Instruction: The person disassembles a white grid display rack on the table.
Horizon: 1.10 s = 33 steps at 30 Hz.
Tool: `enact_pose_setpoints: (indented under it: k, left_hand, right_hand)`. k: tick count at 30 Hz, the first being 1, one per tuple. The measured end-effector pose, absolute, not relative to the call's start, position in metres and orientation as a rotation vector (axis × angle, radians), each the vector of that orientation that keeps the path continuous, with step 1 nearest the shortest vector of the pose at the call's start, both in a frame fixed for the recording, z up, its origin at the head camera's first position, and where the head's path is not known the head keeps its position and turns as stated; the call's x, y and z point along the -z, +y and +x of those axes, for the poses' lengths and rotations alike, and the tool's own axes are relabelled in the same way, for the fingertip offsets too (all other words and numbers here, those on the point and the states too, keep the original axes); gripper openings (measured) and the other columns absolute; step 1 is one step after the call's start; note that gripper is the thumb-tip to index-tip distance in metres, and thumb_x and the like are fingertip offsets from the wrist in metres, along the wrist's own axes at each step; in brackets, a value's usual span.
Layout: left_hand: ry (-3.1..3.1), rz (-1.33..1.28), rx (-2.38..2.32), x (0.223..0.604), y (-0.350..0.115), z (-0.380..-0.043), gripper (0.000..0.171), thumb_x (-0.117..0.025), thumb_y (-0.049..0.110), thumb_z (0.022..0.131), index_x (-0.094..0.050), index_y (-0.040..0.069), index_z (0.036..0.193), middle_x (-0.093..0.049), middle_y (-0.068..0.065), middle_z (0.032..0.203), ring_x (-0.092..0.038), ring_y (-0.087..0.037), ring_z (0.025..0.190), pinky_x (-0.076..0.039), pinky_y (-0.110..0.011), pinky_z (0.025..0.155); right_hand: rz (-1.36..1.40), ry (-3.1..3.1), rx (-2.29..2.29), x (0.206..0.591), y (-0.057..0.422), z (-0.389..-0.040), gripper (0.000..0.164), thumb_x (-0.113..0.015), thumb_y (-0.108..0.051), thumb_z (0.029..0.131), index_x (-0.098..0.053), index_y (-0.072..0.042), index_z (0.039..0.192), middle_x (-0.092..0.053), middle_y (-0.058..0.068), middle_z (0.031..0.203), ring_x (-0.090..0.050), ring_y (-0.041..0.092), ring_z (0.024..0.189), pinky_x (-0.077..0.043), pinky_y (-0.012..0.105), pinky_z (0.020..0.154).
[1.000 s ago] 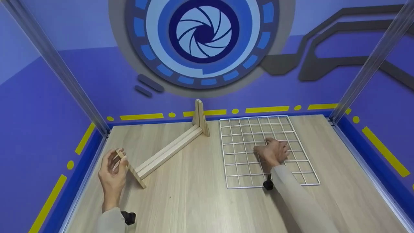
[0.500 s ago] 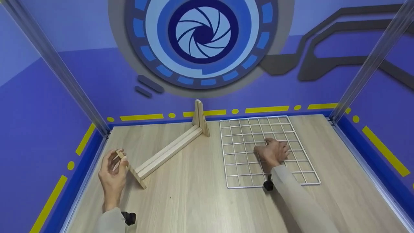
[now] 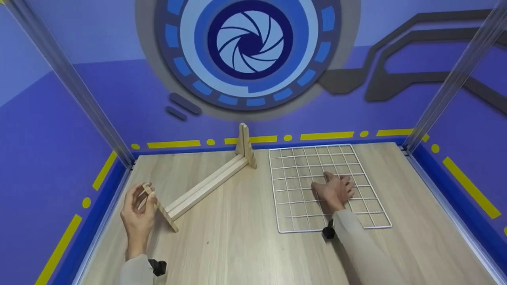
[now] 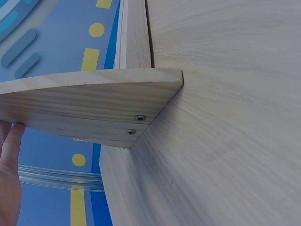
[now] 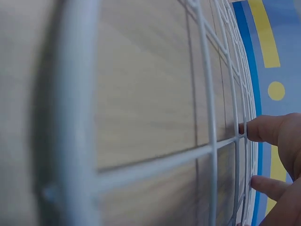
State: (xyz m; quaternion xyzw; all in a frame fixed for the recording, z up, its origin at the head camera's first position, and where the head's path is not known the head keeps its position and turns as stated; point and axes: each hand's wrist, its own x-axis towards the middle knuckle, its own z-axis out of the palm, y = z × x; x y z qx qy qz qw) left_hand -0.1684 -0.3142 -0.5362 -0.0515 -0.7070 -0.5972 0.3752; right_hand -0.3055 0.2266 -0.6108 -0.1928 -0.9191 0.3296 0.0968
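Note:
A wooden stand [image 3: 210,186] lies diagonally on the left half of the table: a grooved bar with an upright board at each end. At its near end, my left hand [image 3: 136,215] grips the upper part of the tapered end board [image 4: 99,103]. Two metal screw heads show low on that board in the left wrist view. On the right is a white wire grid panel [image 3: 295,206], lying roughly flat. My right hand [image 3: 336,190] is at its middle, thumb and bent fingers [image 5: 265,129] on the wires. The palm hides part of the grip.
The light wood table [image 3: 237,245] is bounded by blue printed walls [image 3: 105,99] at the back and sides. Metal corner posts [image 3: 75,87] stand at left and right. The stand's far upright [image 3: 244,146] is close to the back wall.
The whole head view has shifted slightly. The right hand's fingers have changed position a little on the grid; the left hand keeps its hold on the end board.

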Motion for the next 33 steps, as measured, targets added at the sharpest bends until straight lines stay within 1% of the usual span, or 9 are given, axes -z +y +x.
enact_pose_setpoints:
  k: [2,6,10,14,18,22,26,29,33]
  left_hand:
    - [-1.805,-0.134,1.541,0.536,-0.315,-0.168,0.044,-0.067,-0.005,0.092,-0.053,-0.008,0.134,-0.061,-0.027,0.129,-0.060,-0.041,0.118,-0.054,-0.022,0.093]
    - [-1.803,-0.131,1.550,0.537,-0.315,-0.168,0.044,-0.066,-0.005,0.092,-0.053,-0.009,0.134,-0.060,-0.028,0.129,-0.060,-0.041,0.119,-0.054,-0.022,0.094]
    - [-1.796,-0.119,1.552,0.536,-0.316,-0.167,0.045,-0.067,-0.006,0.092,-0.053,-0.008,0.134,-0.060,-0.028,0.129,-0.061,-0.039,0.118,-0.054,-0.022,0.094]
    - [-1.797,-0.103,1.561,0.537,-0.316,-0.165,0.045,-0.067,-0.006,0.092,-0.053,-0.007,0.134,-0.061,-0.026,0.130,-0.061,-0.037,0.119,-0.054,-0.023,0.094]
    - [-1.794,-0.096,1.561,0.539,-0.318,-0.160,0.044,-0.066,-0.008,0.091,-0.054,-0.006,0.134,-0.062,-0.025,0.130,-0.061,-0.040,0.119,-0.054,-0.022,0.094]
    - [-1.823,-0.103,1.532,0.539,-0.316,-0.158,0.044,-0.065,-0.007,0.092,-0.053,-0.008,0.134,-0.061,-0.027,0.130,-0.060,-0.041,0.119,-0.054,-0.021,0.094]
    - [-1.861,-0.103,1.505,0.535,-0.314,-0.156,0.044,-0.065,-0.006,0.092,-0.052,-0.008,0.135,-0.060,-0.026,0.131,-0.060,-0.042,0.119,-0.053,-0.021,0.096]
    - [-1.894,-0.088,1.497,0.531,-0.313,-0.155,0.044,-0.065,-0.005,0.093,-0.052,-0.006,0.135,-0.060,-0.026,0.131,-0.061,-0.037,0.120,-0.052,-0.020,0.097]
    - [-1.968,-0.049,1.453,0.522,-0.314,-0.153,0.045,-0.067,-0.002,0.093,-0.052,-0.006,0.135,-0.061,-0.023,0.131,-0.063,-0.022,0.118,-0.051,-0.017,0.096]
  right_hand:
    - [-0.576,-2.721,-0.985,0.613,0.227,-0.304,0.075,-0.082,-0.042,0.073,-0.059,-0.017,0.140,-0.035,0.029,0.139,-0.028,0.047,0.124,-0.022,0.061,0.098]
    - [-0.580,-2.708,-0.976,0.615,0.228,-0.304,0.074,-0.082,-0.044,0.074,-0.059,-0.019,0.140,-0.034,0.028,0.141,-0.027,0.047,0.126,-0.022,0.060,0.097]
    - [-0.559,-2.705,-0.961,0.614,0.228,-0.305,0.075,-0.081,-0.046,0.076,-0.058,-0.019,0.142,-0.034,0.028,0.141,-0.025,0.047,0.127,-0.021,0.061,0.098]
    - [-0.556,-2.698,-0.952,0.615,0.226,-0.305,0.075,-0.080,-0.046,0.077,-0.057,-0.019,0.142,-0.034,0.027,0.142,-0.024,0.046,0.130,-0.020,0.062,0.100]
    - [-0.533,-2.688,-0.974,0.619,0.222,-0.302,0.074,-0.080,-0.045,0.077,-0.058,-0.017,0.141,-0.033,0.027,0.144,-0.023,0.045,0.132,-0.020,0.062,0.101]
    - [-0.538,-2.695,-0.988,0.623,0.224,-0.297,0.073,-0.079,-0.044,0.077,-0.058,-0.017,0.141,-0.030,0.028,0.146,-0.021,0.046,0.134,-0.016,0.063,0.102]
    - [-0.539,-2.706,-0.990,0.624,0.226,-0.296,0.074,-0.078,-0.045,0.079,-0.056,-0.016,0.143,-0.028,0.029,0.148,-0.019,0.048,0.135,-0.017,0.065,0.099]
    - [-0.528,-2.725,-0.975,0.621,0.228,-0.298,0.075,-0.077,-0.045,0.080,-0.054,-0.016,0.145,-0.027,0.030,0.148,-0.020,0.049,0.134,-0.019,0.065,0.096]
    - [-0.509,-2.762,-0.947,0.615,0.227,-0.304,0.076,-0.078,-0.046,0.079,-0.055,-0.015,0.144,-0.030,0.031,0.146,-0.023,0.050,0.131,-0.021,0.064,0.096]
